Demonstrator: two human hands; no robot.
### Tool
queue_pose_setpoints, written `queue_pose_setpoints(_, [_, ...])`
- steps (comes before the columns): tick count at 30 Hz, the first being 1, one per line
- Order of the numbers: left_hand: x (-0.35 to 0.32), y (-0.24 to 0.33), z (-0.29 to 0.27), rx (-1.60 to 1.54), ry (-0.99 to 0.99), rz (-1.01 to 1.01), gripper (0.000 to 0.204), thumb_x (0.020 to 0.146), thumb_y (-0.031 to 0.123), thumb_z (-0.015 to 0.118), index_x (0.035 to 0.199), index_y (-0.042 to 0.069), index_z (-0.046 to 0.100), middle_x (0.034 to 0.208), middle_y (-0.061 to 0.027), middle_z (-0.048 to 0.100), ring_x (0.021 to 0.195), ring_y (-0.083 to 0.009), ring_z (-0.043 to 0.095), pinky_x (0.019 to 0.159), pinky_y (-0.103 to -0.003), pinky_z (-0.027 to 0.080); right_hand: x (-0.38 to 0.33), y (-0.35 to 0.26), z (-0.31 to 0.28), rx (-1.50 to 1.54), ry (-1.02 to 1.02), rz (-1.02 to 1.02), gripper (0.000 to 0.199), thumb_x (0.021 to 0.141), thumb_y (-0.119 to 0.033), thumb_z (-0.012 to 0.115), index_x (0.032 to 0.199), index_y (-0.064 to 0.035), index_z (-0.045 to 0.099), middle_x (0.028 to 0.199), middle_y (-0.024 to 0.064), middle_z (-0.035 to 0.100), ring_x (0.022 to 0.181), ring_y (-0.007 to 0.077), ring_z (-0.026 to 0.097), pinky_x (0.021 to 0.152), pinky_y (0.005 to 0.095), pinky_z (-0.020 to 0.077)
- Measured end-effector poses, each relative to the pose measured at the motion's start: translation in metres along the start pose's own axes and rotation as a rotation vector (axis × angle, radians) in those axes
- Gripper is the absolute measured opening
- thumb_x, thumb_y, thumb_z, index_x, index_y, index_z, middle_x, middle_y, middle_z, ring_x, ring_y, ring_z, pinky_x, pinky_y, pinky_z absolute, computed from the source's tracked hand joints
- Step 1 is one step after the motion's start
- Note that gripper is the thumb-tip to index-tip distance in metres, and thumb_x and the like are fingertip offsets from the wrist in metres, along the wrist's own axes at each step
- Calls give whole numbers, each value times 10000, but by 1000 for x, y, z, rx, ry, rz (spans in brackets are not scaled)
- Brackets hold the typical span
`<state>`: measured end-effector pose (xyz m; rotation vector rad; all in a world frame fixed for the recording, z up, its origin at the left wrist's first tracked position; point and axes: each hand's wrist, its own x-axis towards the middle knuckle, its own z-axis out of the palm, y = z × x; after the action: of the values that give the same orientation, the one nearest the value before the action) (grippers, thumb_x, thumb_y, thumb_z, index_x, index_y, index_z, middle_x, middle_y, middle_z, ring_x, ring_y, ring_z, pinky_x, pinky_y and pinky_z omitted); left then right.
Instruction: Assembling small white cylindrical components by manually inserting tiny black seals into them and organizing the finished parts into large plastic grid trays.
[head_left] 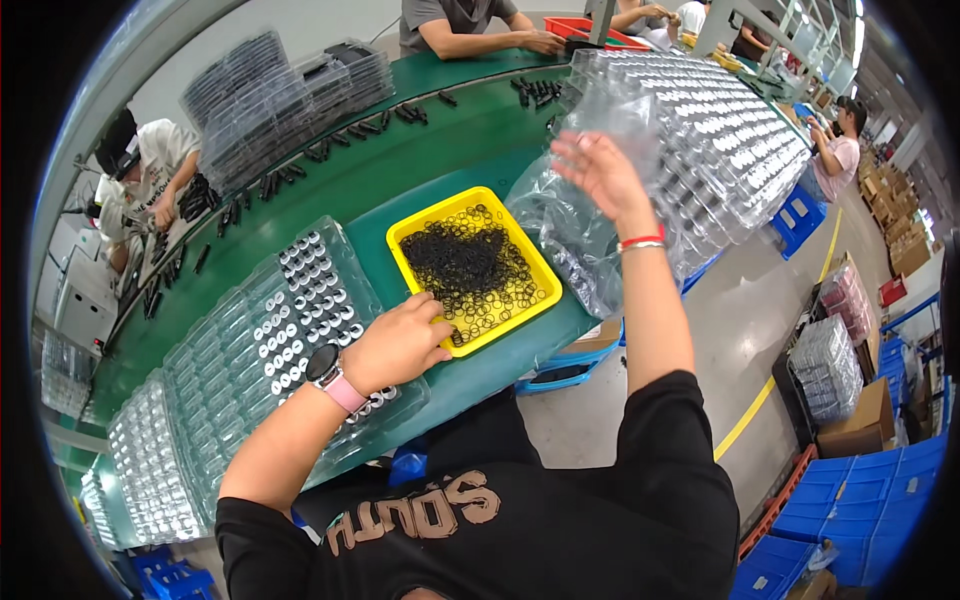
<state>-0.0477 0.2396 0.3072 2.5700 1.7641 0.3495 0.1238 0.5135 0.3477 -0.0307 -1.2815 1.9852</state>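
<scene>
A yellow tray (550, 280) sits on the green bench in front of me. Loose small black rings (462, 255) are heaped inside it, thickest toward the far side. My left hand (400, 345) is closed over the tray's near left corner, with fingertips inside the rim beside some rings. Whether a ring is between those fingertips cannot be made out. My right hand (603, 178) is raised to the right of the tray, fingers apart and slightly blurred. Beneath and behind it is a crumpled clear plastic bag (570, 215); I see nothing held in that hand.
Left of the yellow tray lies a clear blister tray (215, 365) partly filled with white-topped small parts. Filled clear trays (700, 130) stand stacked at right. Black parts (325, 150) line the belt before stacked clear trays (290, 105). Co-workers sit across and at left; blue crates (850, 500) stand lower right.
</scene>
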Motion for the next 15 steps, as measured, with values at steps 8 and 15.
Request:
queue_pose_setpoints(8, [4, 10, 15, -51, -21, -37, 169, 718, 195, 622, 773, 40, 581, 847, -96, 512, 834, -245, 497, 669, -323, 471, -50, 12, 75, -1402, -170, -252, 79, 792, -36, 510, 865, -18, 531, 1063, 107, 572, 891, 228, 551, 754, 301, 423])
queue_pose_setpoints(15, [13, 23, 24, 171, 48, -152, 109, 714, 137, 567, 741, 32, 556, 818, -103, 488, 776, -239, 487, 582, -307, 466, -71, -12, 32, -1638, -93, -356, 68, 774, -23, 511, 841, -31, 521, 966, 97, 575, 839, 237, 538, 742, 300, 418])
